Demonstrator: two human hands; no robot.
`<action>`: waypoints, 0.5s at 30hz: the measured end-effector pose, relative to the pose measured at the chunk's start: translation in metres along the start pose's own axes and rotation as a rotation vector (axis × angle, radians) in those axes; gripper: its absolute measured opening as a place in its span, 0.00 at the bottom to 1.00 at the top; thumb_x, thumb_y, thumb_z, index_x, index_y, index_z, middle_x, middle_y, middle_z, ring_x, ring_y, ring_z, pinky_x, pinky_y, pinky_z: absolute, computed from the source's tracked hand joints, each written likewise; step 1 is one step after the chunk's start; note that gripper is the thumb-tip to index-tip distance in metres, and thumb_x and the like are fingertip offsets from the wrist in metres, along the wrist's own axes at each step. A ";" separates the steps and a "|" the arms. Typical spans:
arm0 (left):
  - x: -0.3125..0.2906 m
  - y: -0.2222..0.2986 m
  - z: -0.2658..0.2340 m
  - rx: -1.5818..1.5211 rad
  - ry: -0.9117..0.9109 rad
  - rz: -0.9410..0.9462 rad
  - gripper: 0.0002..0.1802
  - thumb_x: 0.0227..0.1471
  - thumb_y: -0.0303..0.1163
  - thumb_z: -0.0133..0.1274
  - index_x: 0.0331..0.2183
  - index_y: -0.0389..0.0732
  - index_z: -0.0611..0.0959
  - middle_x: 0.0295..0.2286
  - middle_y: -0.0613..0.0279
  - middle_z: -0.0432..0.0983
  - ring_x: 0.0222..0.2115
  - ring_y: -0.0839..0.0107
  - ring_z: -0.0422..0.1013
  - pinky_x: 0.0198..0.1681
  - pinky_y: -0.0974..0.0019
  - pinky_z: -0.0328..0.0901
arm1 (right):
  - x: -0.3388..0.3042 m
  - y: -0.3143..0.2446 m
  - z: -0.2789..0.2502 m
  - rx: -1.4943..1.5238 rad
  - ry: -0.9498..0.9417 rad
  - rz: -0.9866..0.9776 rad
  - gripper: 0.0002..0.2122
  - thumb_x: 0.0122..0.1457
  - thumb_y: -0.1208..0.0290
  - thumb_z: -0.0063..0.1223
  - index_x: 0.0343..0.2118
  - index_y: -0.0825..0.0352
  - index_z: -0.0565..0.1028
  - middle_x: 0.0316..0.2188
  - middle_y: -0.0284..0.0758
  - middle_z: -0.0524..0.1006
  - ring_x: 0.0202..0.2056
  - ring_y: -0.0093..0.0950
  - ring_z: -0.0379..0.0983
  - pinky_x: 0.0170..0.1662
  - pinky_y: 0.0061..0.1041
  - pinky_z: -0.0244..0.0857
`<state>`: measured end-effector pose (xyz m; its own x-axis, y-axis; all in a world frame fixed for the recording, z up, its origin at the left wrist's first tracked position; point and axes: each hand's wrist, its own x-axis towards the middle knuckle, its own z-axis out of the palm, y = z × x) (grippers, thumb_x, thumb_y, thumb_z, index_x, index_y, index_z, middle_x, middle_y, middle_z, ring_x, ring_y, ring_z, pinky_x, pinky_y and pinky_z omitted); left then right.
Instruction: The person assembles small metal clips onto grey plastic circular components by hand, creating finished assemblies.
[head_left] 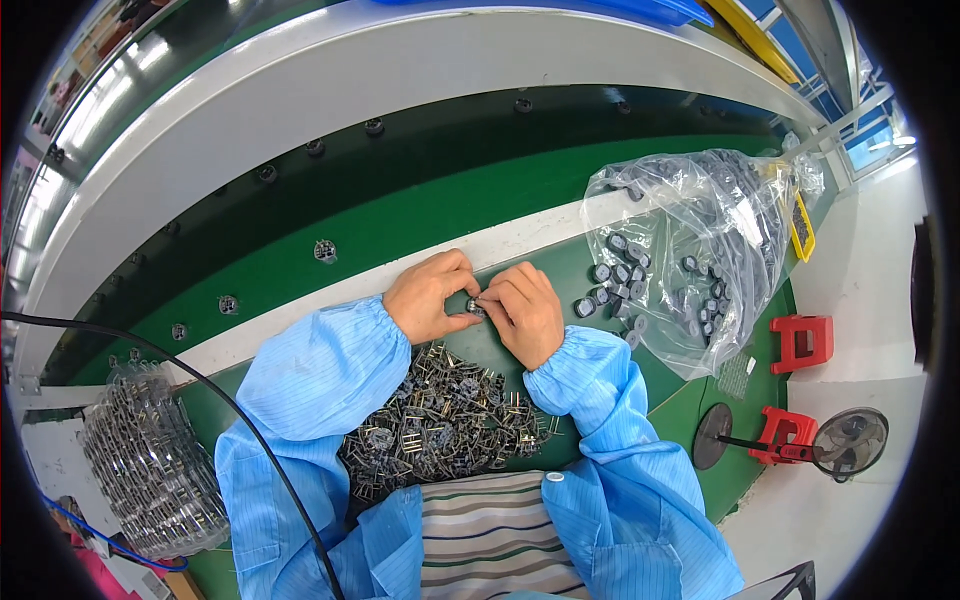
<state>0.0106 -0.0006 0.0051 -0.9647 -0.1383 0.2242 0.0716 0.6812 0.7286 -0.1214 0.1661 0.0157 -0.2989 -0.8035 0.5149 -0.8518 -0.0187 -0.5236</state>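
A small dark, round part (475, 307) with a metallic glint sits at the centre of the frame, between the fingertips of both hands. The left hand (432, 297) is curled into a C, thumb and forefinger nearly closed around it; the right hand (525, 312) has its fingers bunched to a pinch against its right side. It looks light and stiff, its curved edge likely a little slippery, so the rim seems the best hold. In the pile (430, 430) at lower centre, thin metal prongs stick out and would probably bend or snag if squeezed
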 end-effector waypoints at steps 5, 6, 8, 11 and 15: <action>-0.001 -0.003 0.000 -0.004 0.036 0.028 0.21 0.39 0.31 0.75 0.36 0.41 0.83 0.38 0.59 0.73 0.38 0.61 0.74 0.40 0.62 0.70 | -0.002 0.002 0.002 -0.002 -0.013 -0.046 0.08 0.48 0.82 0.68 0.30 0.67 0.79 0.31 0.35 0.77 0.33 0.38 0.73 0.36 0.35 0.68; -0.001 -0.003 -0.001 -0.004 0.035 0.024 0.21 0.39 0.31 0.75 0.36 0.41 0.83 0.38 0.59 0.73 0.38 0.61 0.74 0.40 0.62 0.70 | -0.001 0.004 0.003 0.051 -0.021 -0.002 0.08 0.49 0.80 0.67 0.31 0.66 0.79 0.32 0.35 0.77 0.34 0.38 0.73 0.37 0.36 0.67; 0.001 -0.001 -0.002 -0.041 0.025 -0.029 0.20 0.39 0.30 0.74 0.36 0.40 0.83 0.37 0.60 0.72 0.35 0.64 0.73 0.38 0.63 0.70 | -0.006 0.001 0.003 0.110 -0.031 0.042 0.07 0.50 0.79 0.66 0.32 0.66 0.79 0.32 0.35 0.77 0.35 0.39 0.73 0.38 0.36 0.67; 0.003 -0.017 -0.020 -0.018 0.118 -0.063 0.18 0.41 0.31 0.73 0.35 0.41 0.83 0.36 0.61 0.72 0.32 0.65 0.73 0.36 0.63 0.70 | -0.004 -0.012 -0.008 0.172 -0.004 0.116 0.06 0.53 0.81 0.64 0.34 0.66 0.80 0.35 0.37 0.78 0.36 0.41 0.74 0.40 0.35 0.69; 0.005 -0.039 -0.050 0.124 0.249 -0.209 0.17 0.42 0.30 0.73 0.34 0.40 0.83 0.35 0.61 0.72 0.29 0.67 0.71 0.34 0.64 0.69 | -0.003 -0.029 0.001 0.410 -0.211 -0.019 0.05 0.54 0.80 0.63 0.34 0.66 0.80 0.35 0.37 0.78 0.37 0.41 0.74 0.40 0.36 0.70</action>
<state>0.0159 -0.0638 0.0098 -0.8627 -0.4447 0.2407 -0.1668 0.6996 0.6948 -0.0955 0.1682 0.0282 -0.1546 -0.9037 0.3993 -0.6025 -0.2341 -0.7630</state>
